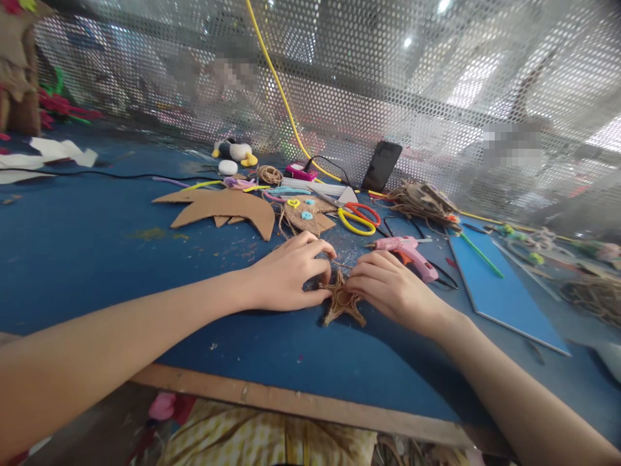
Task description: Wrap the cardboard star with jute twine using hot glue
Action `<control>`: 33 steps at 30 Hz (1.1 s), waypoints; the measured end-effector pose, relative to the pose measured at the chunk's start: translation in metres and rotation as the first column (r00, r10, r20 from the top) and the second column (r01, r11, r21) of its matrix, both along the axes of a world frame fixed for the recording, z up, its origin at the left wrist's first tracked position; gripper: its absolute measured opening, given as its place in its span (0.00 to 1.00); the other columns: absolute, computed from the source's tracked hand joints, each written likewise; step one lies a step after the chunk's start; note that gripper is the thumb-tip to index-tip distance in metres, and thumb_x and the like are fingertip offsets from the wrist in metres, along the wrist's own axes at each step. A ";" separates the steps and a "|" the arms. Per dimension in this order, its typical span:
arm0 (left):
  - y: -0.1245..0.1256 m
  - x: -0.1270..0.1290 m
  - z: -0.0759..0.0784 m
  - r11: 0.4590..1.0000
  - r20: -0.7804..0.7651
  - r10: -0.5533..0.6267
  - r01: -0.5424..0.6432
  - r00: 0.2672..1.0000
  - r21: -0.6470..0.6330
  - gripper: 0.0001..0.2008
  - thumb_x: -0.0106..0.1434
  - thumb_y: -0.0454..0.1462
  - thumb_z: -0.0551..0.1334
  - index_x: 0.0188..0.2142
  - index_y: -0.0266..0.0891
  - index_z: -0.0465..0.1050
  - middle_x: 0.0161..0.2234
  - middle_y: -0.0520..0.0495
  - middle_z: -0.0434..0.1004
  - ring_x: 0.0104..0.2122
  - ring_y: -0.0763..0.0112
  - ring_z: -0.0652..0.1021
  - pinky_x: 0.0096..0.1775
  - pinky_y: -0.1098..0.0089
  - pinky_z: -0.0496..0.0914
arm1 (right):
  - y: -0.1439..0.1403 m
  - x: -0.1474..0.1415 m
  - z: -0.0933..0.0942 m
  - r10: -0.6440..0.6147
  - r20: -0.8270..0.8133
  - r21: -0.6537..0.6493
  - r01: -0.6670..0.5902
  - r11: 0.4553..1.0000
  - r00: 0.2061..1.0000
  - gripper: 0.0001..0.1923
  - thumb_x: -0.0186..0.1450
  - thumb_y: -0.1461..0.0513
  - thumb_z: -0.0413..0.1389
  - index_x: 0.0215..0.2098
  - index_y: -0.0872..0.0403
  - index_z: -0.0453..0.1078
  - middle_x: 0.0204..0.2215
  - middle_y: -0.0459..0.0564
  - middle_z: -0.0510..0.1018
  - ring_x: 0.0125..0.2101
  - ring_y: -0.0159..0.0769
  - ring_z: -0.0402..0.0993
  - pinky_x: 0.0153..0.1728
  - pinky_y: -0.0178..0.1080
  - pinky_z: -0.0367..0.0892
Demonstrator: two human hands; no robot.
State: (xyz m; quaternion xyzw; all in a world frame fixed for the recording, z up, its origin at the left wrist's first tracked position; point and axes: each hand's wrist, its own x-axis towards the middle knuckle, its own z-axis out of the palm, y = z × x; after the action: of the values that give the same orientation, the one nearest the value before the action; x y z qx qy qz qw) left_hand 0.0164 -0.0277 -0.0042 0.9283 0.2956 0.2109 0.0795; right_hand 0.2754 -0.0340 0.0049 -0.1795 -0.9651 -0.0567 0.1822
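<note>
A small star wrapped in brown twine (pixel 343 300) lies flat on the blue tabletop, its middle showing bare cardboard. My left hand (pixel 290 272) grips the star's left side, thumb below and curled fingers above. From the right, my right hand (pixel 391 285) pinches a strand of twine (pixel 341 264) at the star's upper right; its fingertips are partly hidden. That strand runs between both hands above the star's top point. Just beyond my right hand lies a pink glue gun (pixel 405 252), nozzle pointing left.
Scissors (pixel 359 219) with red and yellow handles lie behind the hands. Cut cardboard (pixel 223 208), a twine-covered piece (pixel 303 217) and pipe cleaners sit further left. A phone (pixel 383 166) leans on the perforated metal screen (pixel 339 84). At right are twine bundles (pixel 422 202) and a blue board (pixel 504 291).
</note>
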 end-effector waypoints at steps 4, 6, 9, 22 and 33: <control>-0.001 0.001 0.001 1.000 0.010 -0.001 0.001 1.000 -0.018 0.08 0.62 0.40 0.69 0.31 0.38 0.75 0.55 0.42 0.72 0.55 0.52 0.68 0.56 0.53 0.68 | -0.001 0.000 0.001 -0.003 0.017 -0.045 0.003 0.999 1.000 0.09 0.73 0.66 0.51 0.44 0.57 0.73 0.41 0.54 0.80 0.44 0.40 0.68 0.48 0.44 0.67; -0.002 0.001 0.001 1.000 0.014 -0.007 0.007 1.000 -0.016 0.09 0.62 0.40 0.68 0.30 0.38 0.74 0.55 0.42 0.72 0.55 0.52 0.68 0.56 0.53 0.68 | -0.001 0.001 0.002 0.000 0.025 -0.072 0.002 0.997 1.000 0.10 0.73 0.67 0.50 0.46 0.57 0.73 0.42 0.54 0.79 0.45 0.41 0.67 0.49 0.45 0.67; -0.002 0.001 0.000 1.000 0.017 -0.012 0.012 1.000 -0.017 0.09 0.62 0.40 0.68 0.30 0.38 0.74 0.55 0.42 0.72 0.55 0.52 0.68 0.56 0.53 0.68 | 0.000 0.003 0.002 0.003 0.031 -0.100 0.001 0.995 1.000 0.13 0.73 0.69 0.49 0.48 0.56 0.73 0.45 0.55 0.78 0.47 0.41 0.66 0.50 0.46 0.67; 0.005 -0.005 -0.002 0.999 -0.119 -0.014 0.018 0.993 0.028 0.26 0.66 0.28 0.54 0.60 0.47 0.72 0.67 0.45 0.62 0.58 0.50 0.64 0.60 0.47 0.62 | 0.002 0.005 0.001 0.016 -0.017 -0.112 -0.018 0.994 1.000 0.10 0.73 0.67 0.50 0.47 0.56 0.73 0.42 0.55 0.79 0.47 0.42 0.69 0.50 0.47 0.70; 0.002 -0.004 -0.001 1.000 -0.061 0.006 -0.008 0.998 -0.023 0.10 0.67 0.38 0.62 0.47 0.43 0.77 0.63 0.41 0.65 0.60 0.46 0.63 0.59 0.43 0.63 | 0.002 0.004 -0.002 0.040 -0.090 -0.181 -0.056 0.982 0.995 0.17 0.74 0.68 0.49 0.58 0.54 0.69 0.43 0.53 0.81 0.45 0.36 0.74 0.50 0.44 0.70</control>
State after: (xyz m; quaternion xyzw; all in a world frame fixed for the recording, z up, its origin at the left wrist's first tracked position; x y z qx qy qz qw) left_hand 0.0122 -0.0258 -0.0050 0.9323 0.3035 0.1795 0.0804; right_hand 0.2793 -0.0323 0.0027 -0.1744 -0.9615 0.0448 0.2076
